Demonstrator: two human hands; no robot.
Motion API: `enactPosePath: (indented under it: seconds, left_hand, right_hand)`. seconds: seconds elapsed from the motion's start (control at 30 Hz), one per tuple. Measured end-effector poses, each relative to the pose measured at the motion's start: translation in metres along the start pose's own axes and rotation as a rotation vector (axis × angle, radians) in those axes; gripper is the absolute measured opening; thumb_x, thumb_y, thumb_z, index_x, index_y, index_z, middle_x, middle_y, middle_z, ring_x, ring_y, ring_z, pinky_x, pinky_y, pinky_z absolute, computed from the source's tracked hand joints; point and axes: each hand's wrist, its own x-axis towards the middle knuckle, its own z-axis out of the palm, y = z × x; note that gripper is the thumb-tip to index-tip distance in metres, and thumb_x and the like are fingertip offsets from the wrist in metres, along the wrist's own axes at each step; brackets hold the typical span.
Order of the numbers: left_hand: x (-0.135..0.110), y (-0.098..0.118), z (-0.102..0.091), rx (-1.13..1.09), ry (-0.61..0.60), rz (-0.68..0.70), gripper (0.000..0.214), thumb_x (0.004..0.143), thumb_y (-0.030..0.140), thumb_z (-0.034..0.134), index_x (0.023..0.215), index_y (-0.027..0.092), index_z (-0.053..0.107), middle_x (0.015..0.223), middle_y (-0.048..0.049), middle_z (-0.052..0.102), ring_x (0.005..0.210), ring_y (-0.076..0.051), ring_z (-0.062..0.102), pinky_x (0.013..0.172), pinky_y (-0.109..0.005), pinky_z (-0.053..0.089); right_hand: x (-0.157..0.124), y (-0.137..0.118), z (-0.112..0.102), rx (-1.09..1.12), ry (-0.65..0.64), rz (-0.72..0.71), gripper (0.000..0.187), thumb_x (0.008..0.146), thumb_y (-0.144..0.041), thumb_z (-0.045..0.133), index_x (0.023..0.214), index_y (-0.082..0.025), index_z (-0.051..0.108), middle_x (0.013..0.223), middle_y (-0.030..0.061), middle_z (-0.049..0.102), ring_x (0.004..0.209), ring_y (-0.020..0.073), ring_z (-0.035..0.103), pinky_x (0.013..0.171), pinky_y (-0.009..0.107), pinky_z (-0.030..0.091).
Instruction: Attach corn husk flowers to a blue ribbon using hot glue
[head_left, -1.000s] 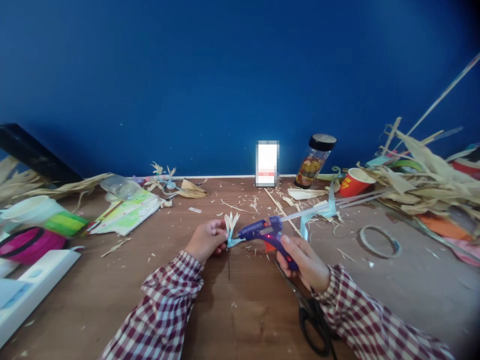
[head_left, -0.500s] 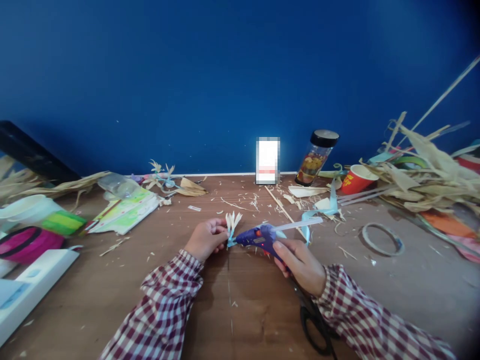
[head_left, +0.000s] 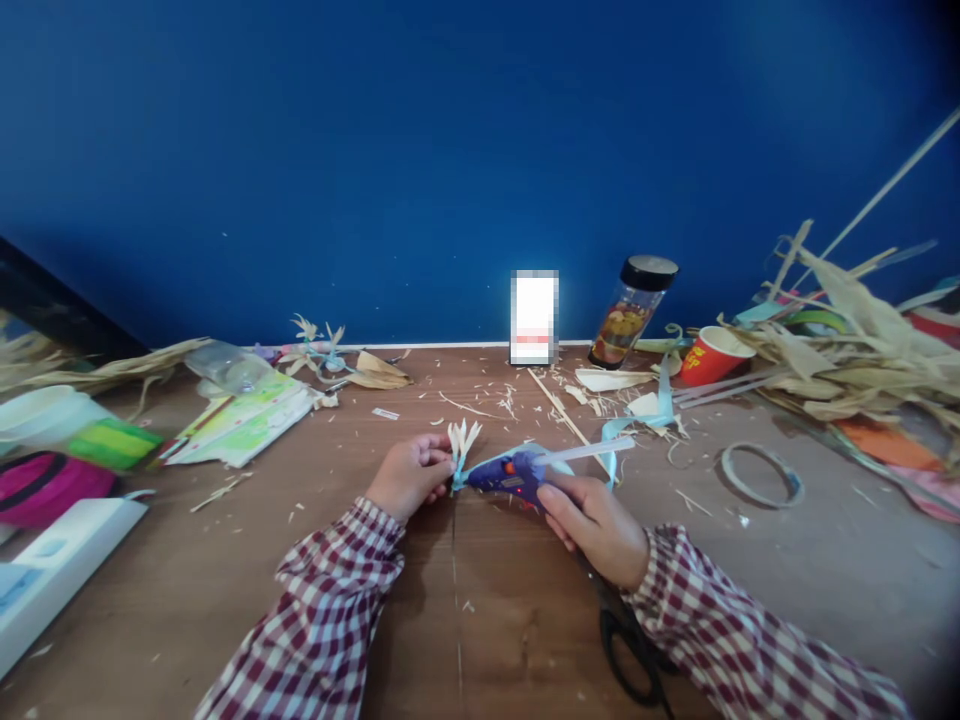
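My left hand point(head_left: 412, 473) pinches a small flower-like piece of pale dried husk strips point(head_left: 463, 440), bound at its base with light blue ribbon point(head_left: 458, 477). Wrapped around the handle of a purple hot glue gun point(head_left: 502, 474) is my right hand point(head_left: 596, 525). The gun's nozzle points left and meets the ribbon-bound base, or lies very close to it. A clear glue stick point(head_left: 589, 453) pokes out of the gun's back end, and a small red light shows on its body. Black-handled scissors point(head_left: 626, 650) lie partly under my right forearm.
A tape roll point(head_left: 761, 476), a red paper cup point(head_left: 712, 355) and a heap of dried husks point(head_left: 847, 340) lie to the right. A lidded jar point(head_left: 630, 315) and a lit phone point(head_left: 533, 320) stand at the back. A white power strip point(head_left: 67, 570) sits at left.
Both hands hold nearly the same pose, with the glue gun still at the base of the husk piece. The whole view has shifted very slightly.
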Motion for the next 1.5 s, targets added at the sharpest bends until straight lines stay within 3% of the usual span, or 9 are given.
enactPosePath:
  seconds: [0.27, 0.47, 0.77, 1.3, 1.5]
  left_hand:
    - [-0.0011, 0.0024, 0.0002, -0.021, 0.004, -0.013, 0.043, 0.064, 0.018, 0.062, 0.105, 0.011, 0.052, 0.066, 0.0007, 0.061, 0.038, -0.004, 0.047, 0.034, -0.014, 0.034]
    - [-0.0045, 0.0063, 0.0014, 0.007, 0.023, -0.019, 0.041, 0.064, 0.019, 0.061, 0.103, 0.012, 0.055, 0.065, -0.0004, 0.063, 0.038, -0.005, 0.047, 0.034, -0.015, 0.034]
    - [-0.0036, 0.0037, 0.0009, -0.001, 0.015, -0.006, 0.038, 0.064, 0.021, 0.062, 0.101, 0.013, 0.056, 0.065, 0.0001, 0.062, 0.039, -0.006, 0.048, 0.035, -0.016, 0.035]
    - [-0.0033, 0.0045, 0.0004, 0.002, 0.013, -0.013, 0.040, 0.064, 0.016, 0.061, 0.103, 0.011, 0.055, 0.066, -0.0001, 0.062, 0.038, -0.005, 0.048, 0.035, -0.016, 0.036]
    - [-0.0033, 0.0047, 0.0008, 0.000, 0.014, -0.023, 0.040, 0.066, 0.015, 0.059, 0.105, 0.009, 0.053, 0.066, 0.0001, 0.061, 0.038, -0.005, 0.047, 0.035, -0.015, 0.036]
  right_hand:
    - [0.0017, -0.0025, 0.0005, -0.058, 0.002, -0.054, 0.030, 0.087, -0.039, 0.035, 0.072, -0.018, 0.050, 0.048, -0.0044, 0.043, 0.043, 0.0085, 0.040, 0.045, 0.021, 0.031]
    - [0.0014, 0.0012, -0.0011, 0.032, 0.070, 0.039, 0.038, 0.088, -0.043, 0.031, 0.067, -0.017, 0.047, 0.048, -0.0045, 0.039, 0.041, 0.0075, 0.035, 0.040, 0.021, 0.026]
    - [0.0053, -0.0010, -0.0012, -0.118, 0.054, -0.065, 0.032, 0.088, -0.039, 0.034, 0.070, -0.018, 0.050, 0.050, -0.0034, 0.044, 0.046, 0.0096, 0.040, 0.047, 0.022, 0.030]
    - [0.0006, -0.0044, -0.0021, -0.146, 0.079, -0.049, 0.032, 0.088, -0.037, 0.035, 0.067, -0.018, 0.049, 0.049, -0.0034, 0.043, 0.045, 0.0094, 0.038, 0.045, 0.022, 0.028]
    - [0.0008, -0.0063, -0.0011, -0.164, 0.052, -0.076, 0.029, 0.087, -0.037, 0.036, 0.074, -0.018, 0.053, 0.050, -0.0032, 0.044, 0.046, 0.0099, 0.040, 0.047, 0.022, 0.030]
